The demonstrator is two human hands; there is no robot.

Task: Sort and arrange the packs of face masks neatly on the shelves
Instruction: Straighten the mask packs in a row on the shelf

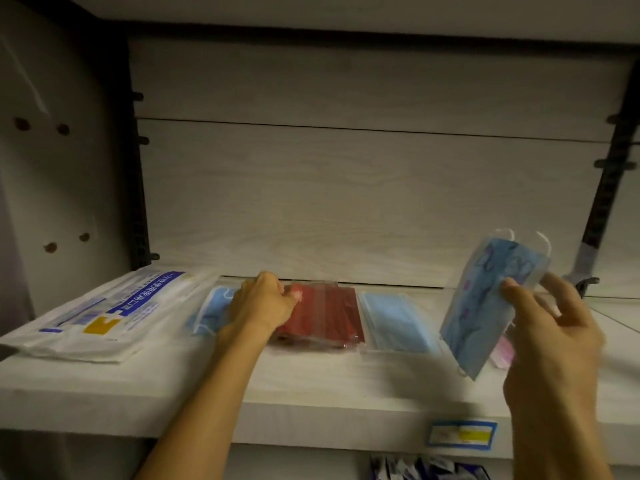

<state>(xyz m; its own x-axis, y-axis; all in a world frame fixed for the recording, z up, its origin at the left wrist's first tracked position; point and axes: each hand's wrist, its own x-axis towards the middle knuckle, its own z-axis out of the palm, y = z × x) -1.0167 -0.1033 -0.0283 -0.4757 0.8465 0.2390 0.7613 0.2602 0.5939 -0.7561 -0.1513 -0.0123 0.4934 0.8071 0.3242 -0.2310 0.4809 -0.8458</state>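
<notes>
The left hand (263, 301) lies on the shelf (311, 386) near its back edge, fingers curled onto the upper left corner of the red pack (323, 315). A pale blue pack (209, 311) sits partly under that wrist, and a big white pack (104, 311) fills the shelf's left end. Right of the red one lies another blue pack (394, 322). The right hand (550, 337) holds a patterned blue pack (485, 306) tilted upright above the shelf's right end, thumb on its face. A pink pack (504, 353) peeks out behind it.
</notes>
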